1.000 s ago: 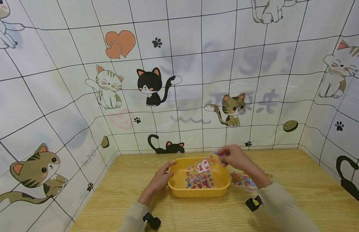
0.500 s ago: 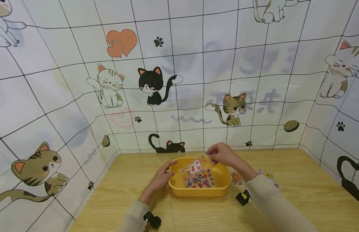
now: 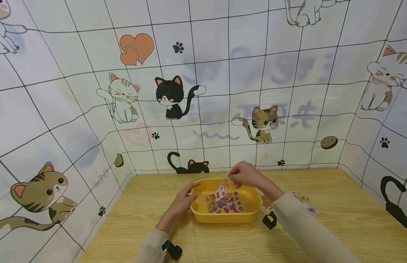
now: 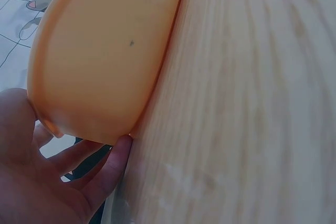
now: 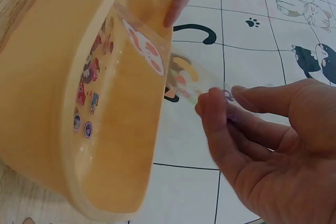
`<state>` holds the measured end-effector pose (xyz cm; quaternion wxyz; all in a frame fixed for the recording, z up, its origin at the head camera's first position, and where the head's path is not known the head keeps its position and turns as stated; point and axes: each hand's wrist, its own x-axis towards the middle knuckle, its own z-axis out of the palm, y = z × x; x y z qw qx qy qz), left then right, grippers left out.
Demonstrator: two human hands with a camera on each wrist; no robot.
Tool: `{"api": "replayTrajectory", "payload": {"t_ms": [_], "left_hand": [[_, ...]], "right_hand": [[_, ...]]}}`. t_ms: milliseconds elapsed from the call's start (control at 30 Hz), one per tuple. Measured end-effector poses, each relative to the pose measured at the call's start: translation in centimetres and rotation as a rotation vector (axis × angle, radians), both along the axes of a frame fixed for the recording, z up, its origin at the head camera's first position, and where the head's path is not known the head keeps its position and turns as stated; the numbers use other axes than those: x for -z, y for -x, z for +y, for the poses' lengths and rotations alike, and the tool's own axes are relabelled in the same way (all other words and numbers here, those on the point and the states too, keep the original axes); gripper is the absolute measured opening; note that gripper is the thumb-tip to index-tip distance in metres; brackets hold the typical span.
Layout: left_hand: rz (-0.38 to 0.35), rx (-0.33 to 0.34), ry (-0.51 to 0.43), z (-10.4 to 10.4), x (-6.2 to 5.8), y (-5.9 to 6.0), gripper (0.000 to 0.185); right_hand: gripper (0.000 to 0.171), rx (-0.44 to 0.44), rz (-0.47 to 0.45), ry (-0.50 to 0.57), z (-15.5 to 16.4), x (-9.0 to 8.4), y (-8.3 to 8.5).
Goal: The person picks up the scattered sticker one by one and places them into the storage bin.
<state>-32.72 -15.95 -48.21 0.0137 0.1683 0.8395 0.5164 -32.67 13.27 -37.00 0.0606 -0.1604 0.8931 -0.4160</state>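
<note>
My left hand (image 3: 183,199) grips the left end of a yellow plastic basin (image 3: 224,218), seen close up in the left wrist view with fingertips against the end wall. Over the basin, my right hand (image 3: 245,174) pinches the upper end of a clear sticker sheet (image 3: 220,193). The sheet slopes down to the left into the basin and bears a white-and-red cartoon figure (image 5: 144,48). In the basin lie small colourful stickers (image 3: 224,206), several of them round. Part of the sheet's upper end is hidden behind the right fingers.
More colourful sticker sheets (image 3: 303,199) lie on the wooden table (image 3: 216,241) right of the basin, partly covered by the right sleeve. A white cloth with cat prints (image 3: 216,157) hangs behind and at both sides. Black wrist cameras (image 3: 172,250) jut from both wrists.
My right hand has moved left over the basin with the sticker sheet, whose lower end has come further down into it. My left hand has stayed on the basin.
</note>
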Motion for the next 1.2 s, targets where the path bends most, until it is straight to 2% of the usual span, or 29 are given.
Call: {"api": "replayTrajectory", "payload": {"t_ms": [233, 400, 567, 667, 967, 1200], "left_hand": [[0.002, 0.002, 0.011, 0.0, 0.1, 0.0, 0.048], [-0.006, -0.001, 0.024, 0.0, 0.3, 0.3, 0.048], [-0.017, 0.003, 0.021, 0.0, 0.4, 0.5, 0.048], [-0.015, 0.005, 0.019, 0.0, 0.4, 0.5, 0.047], [-0.022, -0.006, 0.024, 0.0, 0.5, 0.6, 0.047], [-0.017, -0.006, 0.030, -0.1, 0.4, 0.5, 0.046]], "right_hand": [[0.024, -0.027, 0.010, -0.082, -0.6, -0.5, -0.2], [0.030, -0.019, -0.056, -0.085, -1.0, -0.6, -0.2], [0.034, -0.015, -0.077, -0.130, -1.2, -0.6, -0.2], [0.030, -0.006, -0.062, -0.171, -1.1, -0.4, -0.1], [0.017, 0.015, -0.100, -0.232, -0.8, 0.1, 0.4], [0.018, 0.014, -0.111, -0.340, -0.6, 0.6, 1.1]]}}
